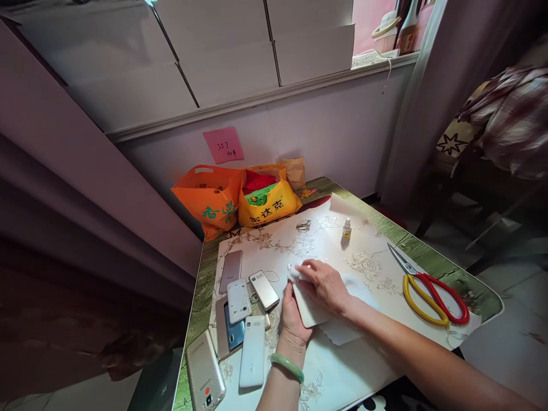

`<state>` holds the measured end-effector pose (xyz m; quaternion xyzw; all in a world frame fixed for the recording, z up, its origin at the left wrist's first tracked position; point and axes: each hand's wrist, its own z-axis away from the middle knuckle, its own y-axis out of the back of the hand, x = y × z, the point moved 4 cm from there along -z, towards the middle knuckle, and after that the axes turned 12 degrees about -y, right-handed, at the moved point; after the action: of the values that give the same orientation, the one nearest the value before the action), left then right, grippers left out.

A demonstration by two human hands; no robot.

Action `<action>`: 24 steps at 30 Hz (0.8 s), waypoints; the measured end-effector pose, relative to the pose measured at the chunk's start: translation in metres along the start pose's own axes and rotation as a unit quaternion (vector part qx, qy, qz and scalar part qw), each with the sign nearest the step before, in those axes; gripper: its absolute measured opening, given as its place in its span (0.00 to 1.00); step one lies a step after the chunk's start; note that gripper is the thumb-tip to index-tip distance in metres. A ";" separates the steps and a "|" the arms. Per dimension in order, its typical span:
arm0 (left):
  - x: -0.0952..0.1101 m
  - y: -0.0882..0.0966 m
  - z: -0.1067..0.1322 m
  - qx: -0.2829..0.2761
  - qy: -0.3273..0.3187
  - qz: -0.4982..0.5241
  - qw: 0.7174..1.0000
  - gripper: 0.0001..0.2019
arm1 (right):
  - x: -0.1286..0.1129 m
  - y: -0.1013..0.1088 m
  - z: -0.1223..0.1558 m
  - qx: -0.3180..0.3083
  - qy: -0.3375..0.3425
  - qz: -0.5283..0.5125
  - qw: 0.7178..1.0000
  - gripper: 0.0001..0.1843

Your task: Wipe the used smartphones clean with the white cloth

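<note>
A white phone [309, 311] lies tilted in my left hand [294, 318], whose fingers wrap its left edge and underside. My right hand [327, 284] rests over the phone's upper end, fingers bent and pinching a small white wad [294, 273] that looks like tissue. To the left lie several other phones: a silver keypad-style phone [264, 290], a white phone with a dark camera [238, 301], a pale bar phone [252, 351], a blue phone [233, 330] and a gold phone [205, 371]. A white sheet sits under my right forearm.
Scissors [422, 288] with one yellow and one red handle lie open at the right. A small dropper bottle [346, 229] stands beyond my hands, near a coil of wire [303, 226]. An orange bag [209, 200] and a yellow bag [268, 202] stand at the table's back edge.
</note>
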<state>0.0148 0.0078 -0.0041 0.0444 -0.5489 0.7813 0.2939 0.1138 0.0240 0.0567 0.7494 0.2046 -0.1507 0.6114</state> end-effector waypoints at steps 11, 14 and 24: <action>0.001 -0.011 0.003 -0.065 0.001 0.008 0.998 0.28 | 0.006 -0.003 0.077 0.001 0.110 0.006 0.994 0.14; -0.001 -0.004 0.000 -0.047 0.002 0.004 0.999 0.25 | -0.010 -0.005 0.063 -0.011 0.134 -0.001 0.991 0.14; 0.004 -0.007 0.003 -0.043 -0.015 0.007 0.999 0.19 | 0.029 0.000 0.008 0.010 -0.095 0.018 0.995 0.16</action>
<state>0.0142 0.0081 0.0044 0.0391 -0.5867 0.7581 0.2819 0.1396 0.0193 0.0411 0.7413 0.1305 -0.2118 0.6234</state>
